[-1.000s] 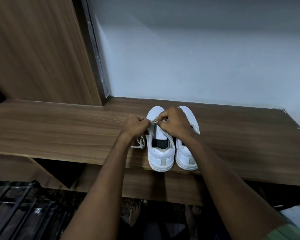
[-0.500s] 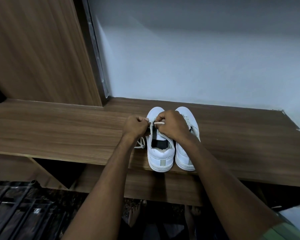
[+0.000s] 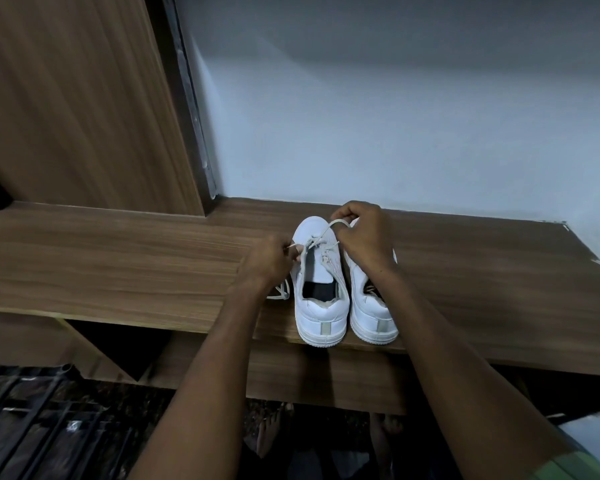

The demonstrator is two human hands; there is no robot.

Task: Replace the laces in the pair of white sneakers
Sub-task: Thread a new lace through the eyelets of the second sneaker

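Two white sneakers stand side by side near the front edge of a wooden shelf point(image 3: 118, 265), heels toward me. The left sneaker point(image 3: 321, 306) has its tongue area open with a white lace point(image 3: 323, 237) threaded across the lower eyelets. My left hand point(image 3: 271, 259) pinches one lace end at the shoe's left side. My right hand point(image 3: 361, 237) pinches the other part of the lace and holds it up over the toe. The right sneaker point(image 3: 373, 313) is partly hidden under my right wrist. A loose lace loop point(image 3: 279, 292) lies on the shelf by my left wrist.
A wooden cabinet side point(image 3: 77, 105) rises at the left, and a pale wall point(image 3: 395, 116) stands behind the shelf. Below the shelf, bare feet point(image 3: 271, 431) show on a dark floor. A black metal rack point(image 3: 25, 420) sits at the lower left.
My right hand has lifted away from the left sneaker toward the toe, drawing the lace up and out. My left hand has shifted slightly left with its lace end.
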